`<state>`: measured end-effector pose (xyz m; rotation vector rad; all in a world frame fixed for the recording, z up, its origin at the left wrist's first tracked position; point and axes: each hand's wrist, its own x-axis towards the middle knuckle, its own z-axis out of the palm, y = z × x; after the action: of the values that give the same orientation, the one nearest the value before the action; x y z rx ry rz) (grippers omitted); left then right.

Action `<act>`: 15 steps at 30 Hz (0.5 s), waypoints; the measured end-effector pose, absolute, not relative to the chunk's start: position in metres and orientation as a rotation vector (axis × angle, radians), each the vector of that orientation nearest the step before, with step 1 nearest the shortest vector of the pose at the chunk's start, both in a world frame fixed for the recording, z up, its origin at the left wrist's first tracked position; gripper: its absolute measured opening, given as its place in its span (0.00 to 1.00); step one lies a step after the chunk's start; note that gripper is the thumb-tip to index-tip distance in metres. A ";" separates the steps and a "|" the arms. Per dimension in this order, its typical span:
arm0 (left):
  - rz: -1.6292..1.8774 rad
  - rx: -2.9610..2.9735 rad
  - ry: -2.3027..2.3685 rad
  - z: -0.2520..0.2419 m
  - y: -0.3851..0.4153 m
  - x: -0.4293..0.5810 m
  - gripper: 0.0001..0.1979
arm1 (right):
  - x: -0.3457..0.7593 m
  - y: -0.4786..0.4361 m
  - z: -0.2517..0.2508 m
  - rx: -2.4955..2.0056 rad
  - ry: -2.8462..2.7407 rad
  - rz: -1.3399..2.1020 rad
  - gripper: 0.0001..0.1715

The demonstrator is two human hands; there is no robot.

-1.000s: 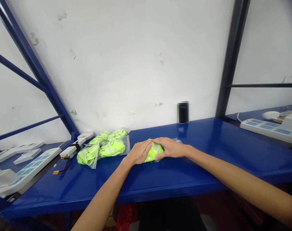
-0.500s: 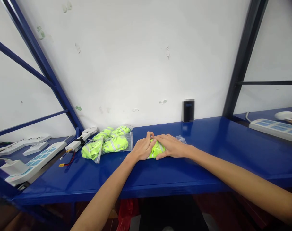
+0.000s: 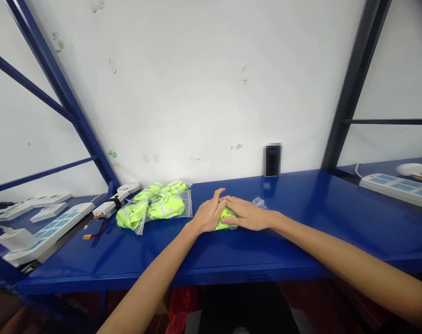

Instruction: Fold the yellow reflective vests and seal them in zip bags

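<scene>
The left hand [image 3: 208,214] and the right hand [image 3: 248,214] both lie flat on one small bag [image 3: 226,219]. The fingers are stretched out, and the fingertips of the two hands meet on top of it. Neither grip is closed: the hands are open and press down, and they do not hold the bag up.

The bag is clear plastic with bright yellow-green cloth inside. It lies on the blue counter [image 3: 301,222], about halfway between the front edge and the back edge. A loose clear end pokes out just past the right hand.

It looks like the step in hand is pushing the bag flat, maybe to squeeze the air out. A next move with it would call for soft, even pushing, because the plastic is slippery and could slide on the smooth counter.

Toward the left end of the counter lies a pile of more bags [image 3: 154,206] with the same yellow-green cloth. Just past them are a small white fan [image 3: 128,188] and a red and black wire [image 3: 95,228]. A white power strip [image 3: 46,232] sits off the left end. A small dark box [image 3: 272,160] stands at the back edge by the wall.
</scene>
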<state>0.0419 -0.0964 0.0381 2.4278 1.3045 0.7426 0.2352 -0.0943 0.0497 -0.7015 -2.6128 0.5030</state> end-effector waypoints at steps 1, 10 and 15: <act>0.734 2.415 1.314 0.038 -0.097 0.042 0.27 | 0.236 -0.093 0.049 -0.689 -2.579 0.556 0.27; 0.803 2.344 1.688 0.028 -0.088 0.047 0.24 | 0.233 -0.079 0.036 -1.030 -2.176 0.029 0.27; 0.945 2.076 1.924 0.022 -0.080 0.049 0.24 | 0.226 -0.084 0.031 -1.131 -2.257 0.189 0.25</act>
<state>0.0485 -0.0802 0.0223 2.0756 1.9245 0.9452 0.2261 -0.0840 0.0314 -1.1313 -2.2571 0.1888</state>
